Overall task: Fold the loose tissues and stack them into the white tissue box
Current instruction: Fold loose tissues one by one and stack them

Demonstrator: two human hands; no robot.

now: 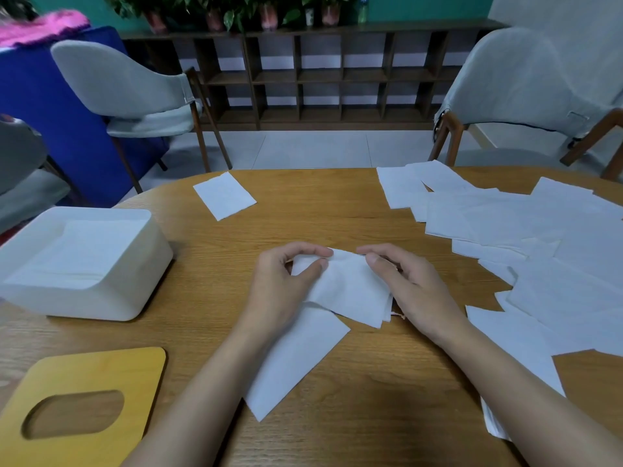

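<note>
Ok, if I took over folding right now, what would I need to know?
Left hand and right hand each pinch the top edge of one tissue mid-table.
The white box sits at the left, lid off beside it, with stacked tissues inside.
Left to do: finish this fold, then the loose pile on the right, the sheet under the left wrist and the far sheet.

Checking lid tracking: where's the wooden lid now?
Head view: the lid lies flat on the table, near-left, just nearer the camera than the white box.

Wooden table [337, 203]: white tissue box [150, 261], yellow lid [84, 375], loose tissues [556, 237] scattered right.
</note>
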